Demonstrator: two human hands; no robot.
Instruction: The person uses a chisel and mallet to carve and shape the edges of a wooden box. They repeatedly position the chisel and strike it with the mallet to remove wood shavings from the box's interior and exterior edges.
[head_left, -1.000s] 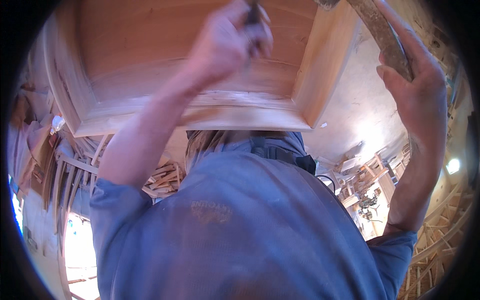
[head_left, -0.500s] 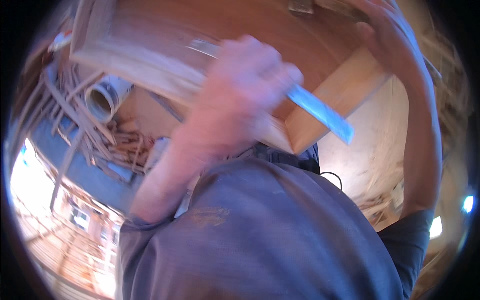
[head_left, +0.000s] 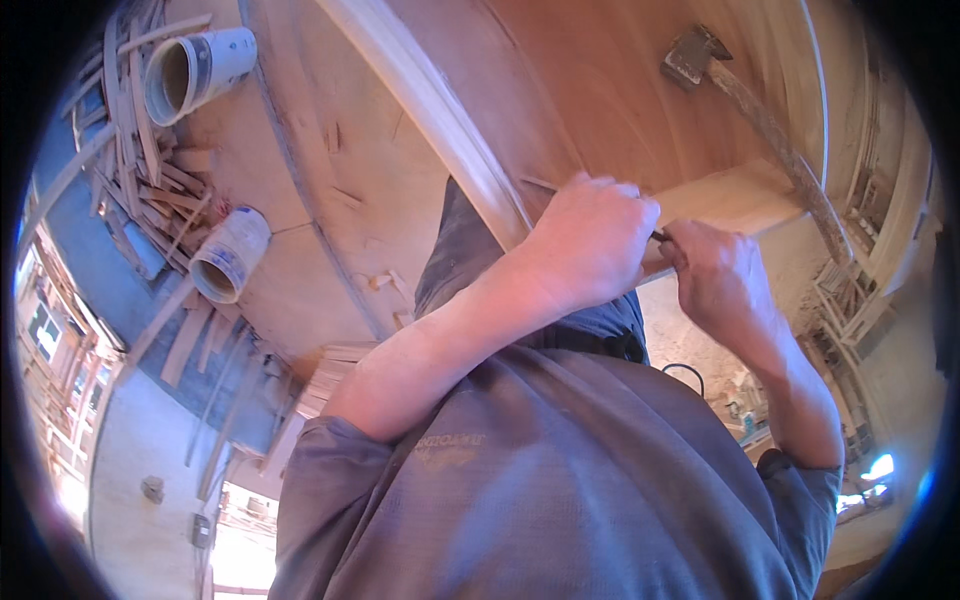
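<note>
My left hand (head_left: 600, 240) is closed in a fist around a slim flat tool, perhaps a chisel. Its thin tip (head_left: 540, 183) shows past the knuckles; most of the tool is hidden. Against that fist, my right hand (head_left: 718, 272) is closed, its fingers pinching the tool's dark end (head_left: 660, 237). Both hands are over the near corner of a wooden frame (head_left: 430, 95) with a brown panel (head_left: 590, 90) inside it. On the panel and across its right edge lies a hammer (head_left: 770, 125) with a worn wooden handle.
To the left on the floor are two white buckets (head_left: 232, 255), both tipped on their sides, beside a heap of wood offcuts (head_left: 150, 170). Long wooden strips (head_left: 868, 300) are at the right. A thin pale cord or line (head_left: 820, 90) curves past the hammer.
My right hand has left the frame's far right side and come in to the tool beside my left hand. The tool has turned, and the view has shifted, bringing the whole hammer into sight.
</note>
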